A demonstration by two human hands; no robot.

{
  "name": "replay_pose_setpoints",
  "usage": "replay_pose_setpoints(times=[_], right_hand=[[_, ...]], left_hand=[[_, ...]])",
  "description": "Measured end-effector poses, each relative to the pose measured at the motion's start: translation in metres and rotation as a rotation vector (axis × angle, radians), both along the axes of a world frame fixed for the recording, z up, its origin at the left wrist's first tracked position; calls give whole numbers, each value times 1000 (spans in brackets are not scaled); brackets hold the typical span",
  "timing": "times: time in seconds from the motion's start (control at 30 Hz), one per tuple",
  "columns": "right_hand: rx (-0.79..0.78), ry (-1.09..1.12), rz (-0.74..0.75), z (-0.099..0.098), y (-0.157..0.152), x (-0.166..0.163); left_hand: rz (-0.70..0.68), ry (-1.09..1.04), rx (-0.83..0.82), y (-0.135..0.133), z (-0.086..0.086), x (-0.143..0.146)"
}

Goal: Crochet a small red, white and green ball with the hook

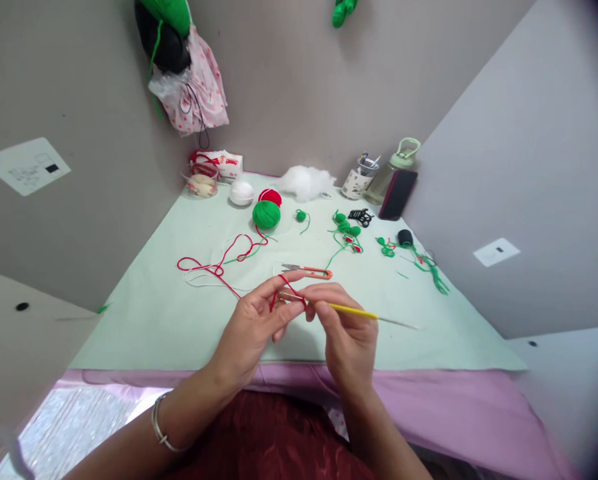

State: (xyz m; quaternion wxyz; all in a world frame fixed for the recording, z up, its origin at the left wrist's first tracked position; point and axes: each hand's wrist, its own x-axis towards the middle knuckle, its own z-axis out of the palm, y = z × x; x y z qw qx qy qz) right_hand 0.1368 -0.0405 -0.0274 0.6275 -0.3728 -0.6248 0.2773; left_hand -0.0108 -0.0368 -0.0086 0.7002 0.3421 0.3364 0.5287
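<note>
My left hand is closed on red yarn, which is looped over its raised forefinger and pinched near the thumb tip. In my right hand is a crochet hook with a yellow grip, its thin metal shaft sticking out to the right. The hook's other end meets the red yarn between my hands; the fingers partly hide that spot. From my left hand the yarn trails back in loose loops toward a red yarn ball. Just beyond my fingertips lie orange thread snips.
A green yarn ball stands before the red one, beside a white ball. White stuffing lies at the back. Small green crocheted pieces are on the right, near a phone leaning on a bottle. Walls enclose the table.
</note>
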Motion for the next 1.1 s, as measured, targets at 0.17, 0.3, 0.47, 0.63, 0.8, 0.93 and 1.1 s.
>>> replay_pose_setpoints(times=[0.17,0.3,0.47,0.63,0.8,0.93,1.1], right_hand=[[341,-365,-269,-7,-5,-2],[114,-113,-190,2,0,8],[22,-34,-46,8,5,10],[304,-308,-241,-1,1,-1],[81,-74,-135,2,3,-1],[47,-4,-93,4,4,0],[158,-181,-92,0,2,0]], left_hand=[[-13,-79,-84,1,-2,0],[-89,-186,-184,6,-2,-4],[4,-47,-75,3,1,0],[-8,12,-40,0,2,4],[23,38,-18,1,-1,2],[73,148,60,-1,-2,3],[175,320,98,-6,3,4]])
